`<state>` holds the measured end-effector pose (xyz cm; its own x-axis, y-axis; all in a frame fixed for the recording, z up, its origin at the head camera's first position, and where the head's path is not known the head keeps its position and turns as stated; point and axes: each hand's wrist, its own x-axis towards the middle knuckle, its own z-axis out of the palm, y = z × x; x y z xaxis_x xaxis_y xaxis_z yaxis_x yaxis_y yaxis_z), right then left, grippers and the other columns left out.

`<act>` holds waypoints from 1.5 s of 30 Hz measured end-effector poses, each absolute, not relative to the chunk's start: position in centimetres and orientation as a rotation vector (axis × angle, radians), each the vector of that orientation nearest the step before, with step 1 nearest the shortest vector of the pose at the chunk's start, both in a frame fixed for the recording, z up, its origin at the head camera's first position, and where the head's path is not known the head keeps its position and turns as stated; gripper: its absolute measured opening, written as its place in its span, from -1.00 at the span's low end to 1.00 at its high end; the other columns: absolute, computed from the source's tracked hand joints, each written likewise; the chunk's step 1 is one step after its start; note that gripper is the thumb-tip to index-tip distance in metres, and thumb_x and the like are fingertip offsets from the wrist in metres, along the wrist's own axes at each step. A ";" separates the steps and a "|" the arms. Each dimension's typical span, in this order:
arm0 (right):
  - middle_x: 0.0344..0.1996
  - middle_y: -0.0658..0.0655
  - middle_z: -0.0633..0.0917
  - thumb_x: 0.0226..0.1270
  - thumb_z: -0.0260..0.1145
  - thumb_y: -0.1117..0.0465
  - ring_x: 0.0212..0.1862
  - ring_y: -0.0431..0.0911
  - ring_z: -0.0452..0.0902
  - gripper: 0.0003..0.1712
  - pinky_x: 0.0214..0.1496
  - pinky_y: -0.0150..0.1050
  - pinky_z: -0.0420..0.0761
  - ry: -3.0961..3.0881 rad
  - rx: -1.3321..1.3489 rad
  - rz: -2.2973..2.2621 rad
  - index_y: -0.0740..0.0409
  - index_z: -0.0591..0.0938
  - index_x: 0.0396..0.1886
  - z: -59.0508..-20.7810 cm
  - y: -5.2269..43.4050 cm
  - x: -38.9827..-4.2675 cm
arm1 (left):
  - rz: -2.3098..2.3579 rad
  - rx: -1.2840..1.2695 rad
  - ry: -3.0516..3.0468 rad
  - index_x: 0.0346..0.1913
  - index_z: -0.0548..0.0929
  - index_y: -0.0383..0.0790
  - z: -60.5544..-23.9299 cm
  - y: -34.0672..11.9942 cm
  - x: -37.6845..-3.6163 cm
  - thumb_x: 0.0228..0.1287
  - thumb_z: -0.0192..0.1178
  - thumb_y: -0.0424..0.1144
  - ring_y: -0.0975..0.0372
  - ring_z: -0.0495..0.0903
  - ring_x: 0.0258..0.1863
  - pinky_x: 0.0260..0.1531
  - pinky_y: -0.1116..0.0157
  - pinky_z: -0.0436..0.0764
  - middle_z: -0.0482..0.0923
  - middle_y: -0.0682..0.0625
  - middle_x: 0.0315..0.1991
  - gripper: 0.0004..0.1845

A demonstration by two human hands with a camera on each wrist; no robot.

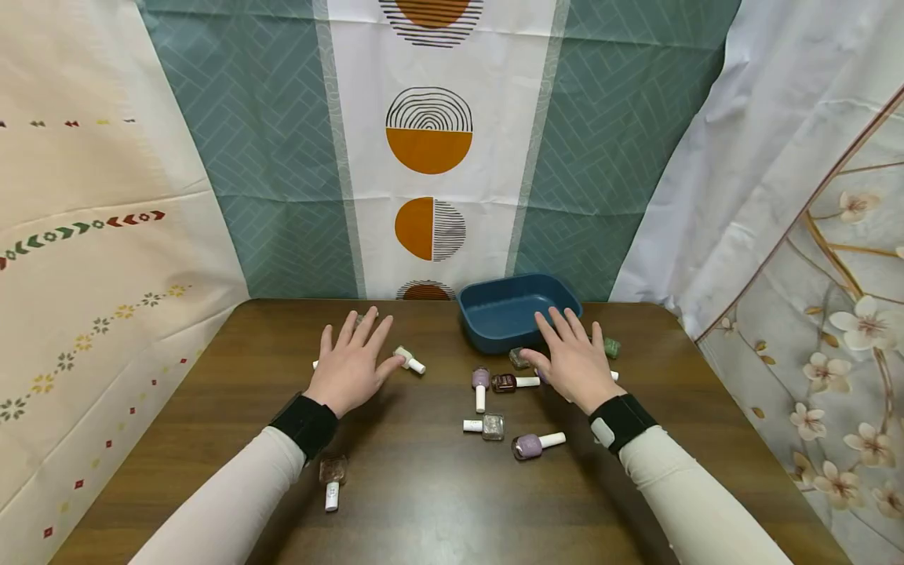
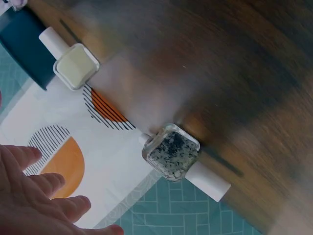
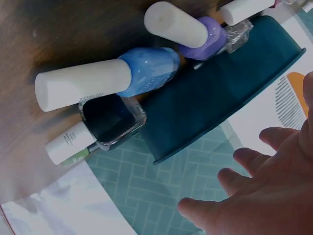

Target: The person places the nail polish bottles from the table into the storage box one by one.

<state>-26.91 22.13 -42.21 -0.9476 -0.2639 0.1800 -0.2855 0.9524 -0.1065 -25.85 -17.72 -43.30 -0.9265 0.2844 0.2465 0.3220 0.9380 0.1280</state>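
Observation:
My left hand (image 1: 351,370) hovers over the left of the table, fingers spread, holding nothing. Near its thumb lies a pale cream nail polish bottle (image 1: 403,356); a black-speckled bottle (image 2: 172,152) shows beyond the fingers in the left wrist view. My right hand (image 1: 577,362), also spread and holding nothing, is above several bottles in front of the blue plastic basin (image 1: 487,343). A blue nail polish (image 3: 149,71), a purple one (image 3: 208,39) and a dark one (image 3: 110,120) appear in the right wrist view, partly hidden by the hand in the head view.
Between the hands lie a mauve bottle (image 1: 481,379), a dark red one (image 1: 504,383), a silver glitter one (image 1: 493,427) and another purple one (image 1: 527,446). A brownish bottle (image 1: 333,470) lies by the left forearm. A green one (image 1: 611,348) is at right. Curtains hang behind.

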 end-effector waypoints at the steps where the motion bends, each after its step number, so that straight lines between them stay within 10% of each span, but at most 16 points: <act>1: 0.75 0.33 0.16 0.73 0.14 -0.31 0.76 0.30 -0.09 -0.07 0.63 0.54 -0.15 -2.939 0.419 0.197 0.09 0.19 0.81 -42.3 22.2 -27.0 | -0.249 -0.454 -2.867 0.78 0.21 -0.12 -43.3 -17.8 -25.9 0.69 0.13 0.26 -0.27 -0.02 0.74 0.56 -0.46 -0.06 0.06 -0.25 0.77 -0.15; 24: 0.56 0.42 0.47 0.76 0.23 -0.04 0.63 0.36 0.28 -0.31 0.60 0.46 0.17 -2.813 0.536 0.107 0.29 0.45 0.64 -43.2 24.9 -30.1 | -0.271 -0.435 -2.844 0.72 0.32 -0.19 -44.0 -18.2 -25.8 0.67 0.22 0.18 -0.26 0.06 0.72 0.54 -0.47 0.02 0.17 -0.26 0.73 -0.20; 45: 0.02 0.28 0.82 0.68 0.34 0.25 0.27 0.29 0.64 -0.82 0.42 0.42 0.46 -2.642 0.650 0.246 0.27 0.78 0.01 -44.2 24.7 -31.5 | -0.250 -0.454 -2.814 0.69 0.38 -0.21 -44.3 -18.1 -25.7 0.65 0.26 0.16 -0.26 0.15 0.69 0.52 -0.48 0.09 0.22 -0.24 0.71 -0.21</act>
